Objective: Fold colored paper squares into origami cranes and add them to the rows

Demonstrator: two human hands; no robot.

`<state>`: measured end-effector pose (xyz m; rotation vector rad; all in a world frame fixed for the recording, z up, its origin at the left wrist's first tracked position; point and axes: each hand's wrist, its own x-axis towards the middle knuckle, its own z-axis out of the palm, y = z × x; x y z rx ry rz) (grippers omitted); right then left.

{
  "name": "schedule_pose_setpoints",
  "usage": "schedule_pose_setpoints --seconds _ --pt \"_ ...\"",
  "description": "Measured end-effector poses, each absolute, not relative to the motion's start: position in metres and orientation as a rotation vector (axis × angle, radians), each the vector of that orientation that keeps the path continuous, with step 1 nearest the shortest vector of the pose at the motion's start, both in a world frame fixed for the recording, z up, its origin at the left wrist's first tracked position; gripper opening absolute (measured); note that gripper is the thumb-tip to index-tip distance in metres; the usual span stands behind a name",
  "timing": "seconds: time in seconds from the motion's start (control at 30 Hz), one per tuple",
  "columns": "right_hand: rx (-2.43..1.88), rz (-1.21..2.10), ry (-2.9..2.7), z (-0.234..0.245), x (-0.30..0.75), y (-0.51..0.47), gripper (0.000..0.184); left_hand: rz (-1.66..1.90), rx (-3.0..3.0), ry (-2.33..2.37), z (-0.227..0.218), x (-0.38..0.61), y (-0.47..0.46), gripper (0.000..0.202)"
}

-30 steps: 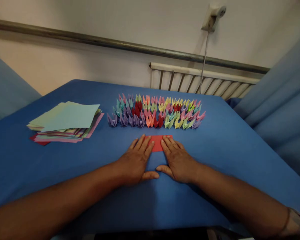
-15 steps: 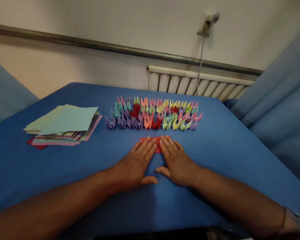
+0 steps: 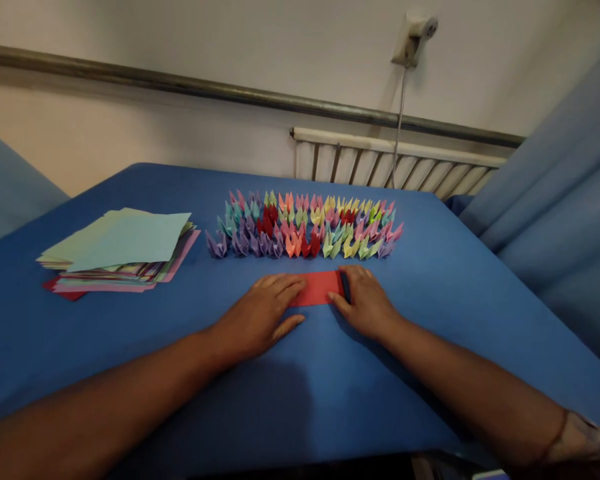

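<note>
A folded red paper strip (image 3: 319,288) lies flat on the blue table (image 3: 430,300) in front of me. My left hand (image 3: 257,317) rests flat on the strip's left end, fingers stretched out. At the strip's right end my right hand (image 3: 365,300) curls its fingers over the edge and pinches it. Just beyond the strip stand rows of small folded paper cranes (image 3: 305,227) in many colours.
A stack of coloured paper sheets (image 3: 120,250) with a pale blue sheet on top lies at the left of the table. Blue fabric hangs at the right (image 3: 555,200). A rail and a radiator run along the wall behind.
Both hands have slid apart from the middle of the red paper to its two ends, uncovering the strip. The right hand's fingers have curled onto the right edge.
</note>
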<state>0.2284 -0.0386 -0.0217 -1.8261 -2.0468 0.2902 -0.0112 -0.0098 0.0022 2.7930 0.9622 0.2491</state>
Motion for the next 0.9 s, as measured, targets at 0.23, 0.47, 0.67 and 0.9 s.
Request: schedule_pose_setpoints --seconds 0.23,0.47,0.67,0.9 --pt "-1.584 0.560 -1.787 -0.042 0.225 -0.037 0.068 0.389 2.644 0.910 -0.006 -0.012 -0.009 0.042" --pt "-1.646 0.458 -1.851 -0.041 0.230 -0.030 0.074 0.430 2.627 0.912 -0.007 -0.013 -0.003 0.043" --pt "-1.603 0.511 -1.817 -0.043 0.231 -0.019 0.070 0.436 2.630 0.937 -0.010 -0.011 0.009 0.042" --pt "-1.622 0.515 -1.856 -0.041 0.231 -0.016 0.064 0.431 2.643 0.925 -0.012 -0.013 0.013 0.045"
